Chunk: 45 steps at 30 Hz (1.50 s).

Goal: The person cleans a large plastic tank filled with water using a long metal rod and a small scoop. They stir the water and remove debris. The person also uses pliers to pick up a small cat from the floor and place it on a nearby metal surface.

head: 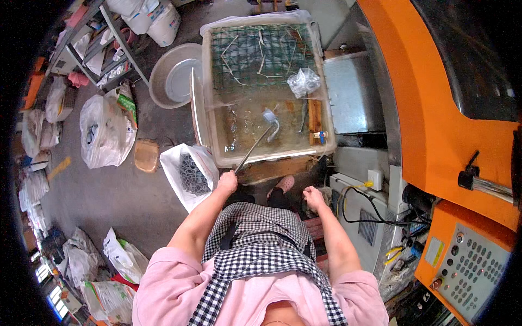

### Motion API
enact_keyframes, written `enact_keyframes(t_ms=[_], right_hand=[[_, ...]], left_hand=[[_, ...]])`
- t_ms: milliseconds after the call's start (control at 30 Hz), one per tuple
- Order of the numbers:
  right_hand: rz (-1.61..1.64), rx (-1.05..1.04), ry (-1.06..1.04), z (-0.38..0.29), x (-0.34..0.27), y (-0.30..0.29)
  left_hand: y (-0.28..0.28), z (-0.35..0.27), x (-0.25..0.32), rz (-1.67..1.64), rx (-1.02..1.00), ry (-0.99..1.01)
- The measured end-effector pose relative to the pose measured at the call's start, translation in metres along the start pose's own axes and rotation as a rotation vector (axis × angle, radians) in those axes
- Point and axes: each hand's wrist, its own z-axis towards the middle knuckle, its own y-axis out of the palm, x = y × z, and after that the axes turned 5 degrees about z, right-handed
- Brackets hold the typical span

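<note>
My left hand (pixel 227 182) grips the near end of a thin rod (pixel 253 149). The rod slants over the front rim of a large water-filled tub (pixel 222 160). Close to its far end are a pale bluish piece (pixel 269 116) and a whitish curved piece (pixel 274 131), in or on the water. Whether the rod touches them, I cannot tell. My right hand (pixel 314 198) hangs at the right, its fingers curled in, with nothing visible in it. By my left hand stands a white sack (pixel 208 165) holding many small grey parts (pixel 193 175).
Green netting (pixel 244 53) spans the tub's far half, with a crumpled clear plastic bag (pixel 304 82) at its edge. A blue-handled valve (pixel 320 135) sits inside at right. Left are a round basin (pixel 157 83) and a white bag (pixel 104 134). An orange machine (pixel 424 102) and cables (pixel 359 220) flank the right.
</note>
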Motion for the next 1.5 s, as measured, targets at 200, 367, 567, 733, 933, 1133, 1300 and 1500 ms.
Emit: enact_keyframes(t_ms=[200, 367, 567, 733, 933, 1133, 1300, 1500], right_hand=[[-0.009, -0.068, -0.010, 0.004, -0.005, 0.007], [0.032, -0.069, -0.072, 0.036, -0.001, 0.013], [0.126, -0.164, -0.180, 0.104, -0.028, 0.050], [0.056, -0.103, -0.059, 0.215, -0.076, 0.109], [0.056, 0.086, -0.074, 0.378, -0.108, 0.192], [0.222, 0.022, 0.119, 0.471, -0.144, 0.261], [0.323, 0.381, -0.133, 0.528, -0.042, 0.231], [0.392, -0.069, 0.190, 0.467, -0.119, 0.247]], left_hand=[[-0.001, 0.008, -0.023, -0.012, 0.049, 0.012], [-0.014, -0.056, -0.056, -0.046, 0.151, -0.060], [0.010, -0.087, -0.081, -0.210, 0.253, -0.131], [0.059, 0.047, -0.068, -0.403, 0.423, -0.120], [0.118, 0.220, -0.074, -0.478, 0.483, -0.252], [0.163, 0.276, -0.135, -0.177, 0.528, -0.249], [0.139, 0.303, -0.032, -0.081, 0.647, 0.003], [0.081, 0.331, -0.024, 0.039, 0.633, 0.190]])
